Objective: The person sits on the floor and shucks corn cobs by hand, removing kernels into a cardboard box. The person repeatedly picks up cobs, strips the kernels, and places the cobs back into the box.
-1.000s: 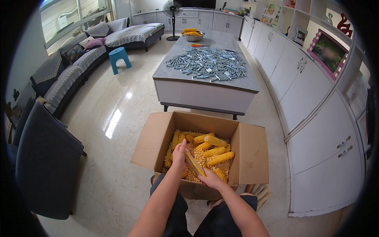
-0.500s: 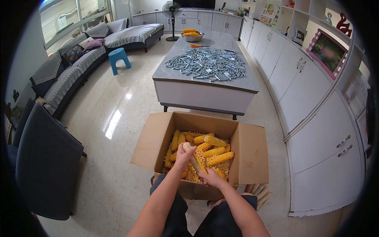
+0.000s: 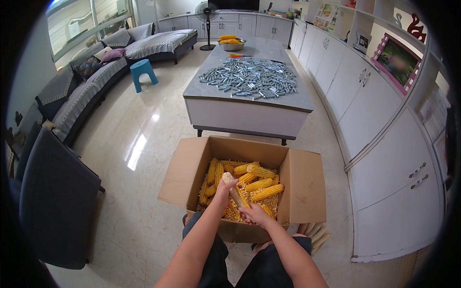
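A partly shelled corn cob (image 3: 238, 196) is held slantwise over an open cardboard box (image 3: 301, 187). My left hand (image 3: 224, 190) is closed round its upper part, where the pale bare end sticks out past the fingers. Lower down, my right hand (image 3: 257, 214) grips the other end; some of its fingers are hidden beneath the cob. Inside the box, several yellow corn cobs (image 3: 260, 184) lie on a layer of loose kernels (image 3: 204, 207).
Stripped cobs (image 3: 317, 235) lie on the floor right of the box. Beyond it stands a grey table (image 3: 201, 93) with many small metallic cylinders (image 3: 249, 77) and a metal bowl (image 3: 232, 46) of corn. A blue stool (image 3: 143, 74), a dark chair (image 3: 55, 197) and white cabinets (image 3: 384, 177) flank the floor.
Both hands keep their hold on the cob, which shows more pale bare surface along its middle. The whole view has shifted very slightly.
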Demonstrator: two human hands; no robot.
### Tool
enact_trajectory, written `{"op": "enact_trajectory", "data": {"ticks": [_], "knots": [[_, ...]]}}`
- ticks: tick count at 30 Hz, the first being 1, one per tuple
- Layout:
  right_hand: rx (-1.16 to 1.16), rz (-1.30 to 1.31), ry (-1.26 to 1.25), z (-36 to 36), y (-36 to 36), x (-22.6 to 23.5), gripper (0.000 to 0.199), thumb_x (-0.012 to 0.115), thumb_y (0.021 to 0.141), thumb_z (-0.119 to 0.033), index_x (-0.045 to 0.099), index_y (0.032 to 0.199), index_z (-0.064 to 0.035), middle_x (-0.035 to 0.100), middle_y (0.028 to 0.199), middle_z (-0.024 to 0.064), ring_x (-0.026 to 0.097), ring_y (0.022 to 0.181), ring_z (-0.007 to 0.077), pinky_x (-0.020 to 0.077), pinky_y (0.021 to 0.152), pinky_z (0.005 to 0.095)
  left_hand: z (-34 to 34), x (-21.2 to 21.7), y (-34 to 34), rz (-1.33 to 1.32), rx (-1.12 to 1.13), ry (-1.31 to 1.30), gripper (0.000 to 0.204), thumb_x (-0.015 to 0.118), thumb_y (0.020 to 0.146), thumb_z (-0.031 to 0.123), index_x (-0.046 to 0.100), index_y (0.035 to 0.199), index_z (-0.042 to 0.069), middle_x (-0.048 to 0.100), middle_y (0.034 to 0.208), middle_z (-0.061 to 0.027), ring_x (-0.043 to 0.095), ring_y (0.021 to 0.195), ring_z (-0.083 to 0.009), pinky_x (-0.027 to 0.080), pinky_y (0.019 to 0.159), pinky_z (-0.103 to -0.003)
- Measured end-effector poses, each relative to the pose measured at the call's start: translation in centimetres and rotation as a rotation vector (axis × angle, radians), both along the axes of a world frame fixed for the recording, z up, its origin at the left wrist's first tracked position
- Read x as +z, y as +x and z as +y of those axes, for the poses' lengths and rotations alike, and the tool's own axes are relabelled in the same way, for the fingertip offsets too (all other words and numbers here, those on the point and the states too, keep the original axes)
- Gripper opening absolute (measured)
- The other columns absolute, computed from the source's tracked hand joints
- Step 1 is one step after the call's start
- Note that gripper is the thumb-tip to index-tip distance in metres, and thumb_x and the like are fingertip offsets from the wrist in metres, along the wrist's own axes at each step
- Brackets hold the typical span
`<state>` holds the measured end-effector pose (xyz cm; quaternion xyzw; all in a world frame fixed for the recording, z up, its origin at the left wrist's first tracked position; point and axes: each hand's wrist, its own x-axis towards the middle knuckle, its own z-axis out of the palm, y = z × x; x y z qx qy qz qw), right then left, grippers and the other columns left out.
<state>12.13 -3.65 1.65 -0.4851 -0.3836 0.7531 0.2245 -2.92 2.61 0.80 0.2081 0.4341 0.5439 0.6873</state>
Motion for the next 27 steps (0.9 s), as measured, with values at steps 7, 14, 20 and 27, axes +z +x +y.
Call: {"op": "enact_trajectory", "data": {"ticks": [7, 14, 20, 27], "knots": [[-0.016, 0.06, -0.028, 0.3, -0.3, -0.6, 0.019, 0.055, 0.085, -0.025, 0.046, 0.091, -0.0093, 0.044, 0.063, -0.002, 0.038, 0.043, 0.0055, 0.0326, 0.037, 0.0213, 0.6, -2.3, 0.5, 0.221, 0.049, 0.147, 0.026, 0.067, 0.077, 0.012, 0.045, 0.09, 0.009, 0.052, 0.076, 0.0011, 0.052, 0.069, -0.0083, 0.044, 0.062, -0.024], [-0.006, -0.047, 0.079, -0.1, -1.1, -0.6, 0.021, 0.055, 0.085, -0.028, 0.046, 0.091, -0.0093, 0.044, 0.061, -0.0023, 0.038, 0.043, 0.0057, 0.0331, 0.038, 0.0217, 0.4, -2.0, 1.3, 0.38, 0.217, 0.178, 0.028, 0.069, 0.076, 0.016, 0.046, 0.091, 0.008, 0.05, 0.078, 0.0016, 0.047, 0.068, -0.0074, 0.041, 0.06, -0.024], [0.001, -0.071, 0.093, 0.3, -0.8, -0.4, 0.03, 0.053, 0.086, -0.036, 0.049, 0.088, -0.0069, 0.046, 0.062, -0.0006, 0.042, 0.045, 0.0074, 0.037, 0.041, 0.0231, 0.9, -1.4, 0.8, 0.317, 0.196, 0.079, 0.034, 0.059, 0.083, 0.034, 0.046, 0.096, 0.005, 0.051, 0.085, -0.0024, 0.048, 0.074, -0.0106, 0.041, 0.065, -0.025], [-0.063, -0.495, 0.536, 1.3, -0.9, -1.8, 0.047, 0.044, 0.089, -0.043, 0.054, 0.095, 0.0026, 0.059, 0.076, 0.0136, 0.058, 0.07, 0.026, 0.0455, 0.065, 0.0306, 0.1, -0.3, 1.4, 0.347, 0.185, 0.102, 0.033, 0.054, 0.086, 0.037, 0.048, 0.094, 0.005, 0.05, 0.087, -0.0028, 0.046, 0.077, -0.0102, 0.04, 0.067, -0.025]]}}
